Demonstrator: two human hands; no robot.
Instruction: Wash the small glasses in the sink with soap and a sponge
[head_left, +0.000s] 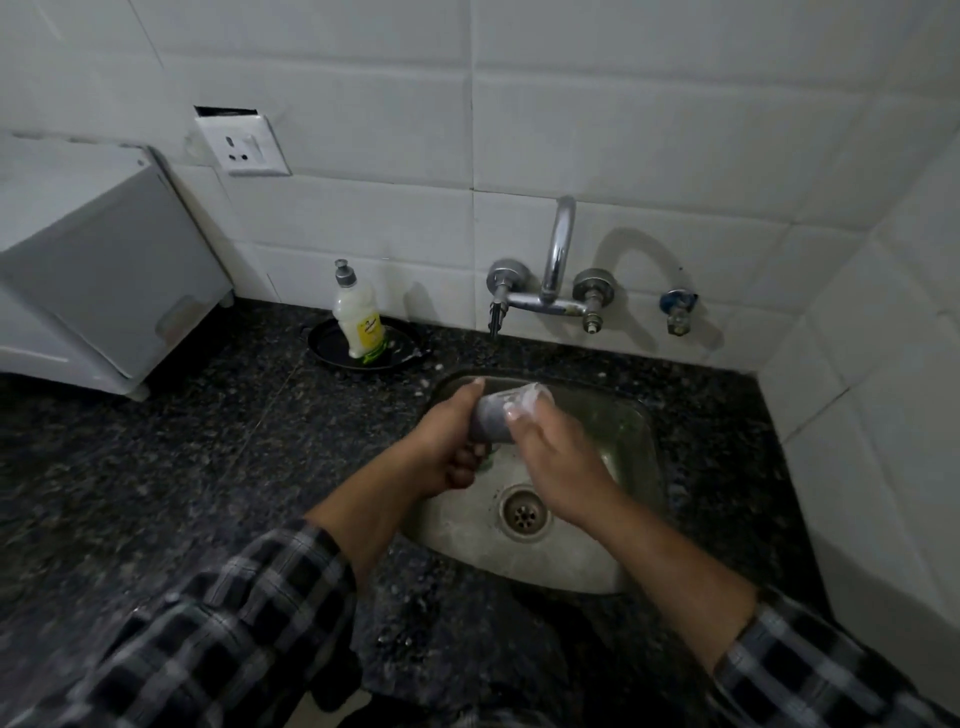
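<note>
White tiles (675, 130) are covering the wall, and a dark, speckled counter (208, 441) is running under them. A steel sink (519, 566) is sitting in the counter, with its drain (522, 512) showing near the middle. You are standing right in front of it, and both your checked sleeves (234, 623) are reaching in from the bottom.

You are holding one small glass (493, 415) up over the sink, above the drain and toward the back wall. The glass is lying tipped on its side. Your left hand (447, 447) is gripping its bottom end, with the fingers curled round it. Your right hand (561, 467) is gripping the other end, with the fingers bent over the mouth. White foam (535, 400) is sitting on the glass by your right fingers. A green bit (485, 462) is peeking out under your left hand, but it is too small to tell if it is the sponge.

A shiny tap (558, 249) is sticking out of the wall behind the sink. A little blue valve (678, 306) is sitting on the wall to the right of it. A soap bottle (358, 322) is standing upright in a black dish (322, 343) on the counter, to the left of the tap. Farther left, a white box (104, 260) is resting on the counter. A white socket (241, 143) is hanging a bit crooked on the wall above.
</note>
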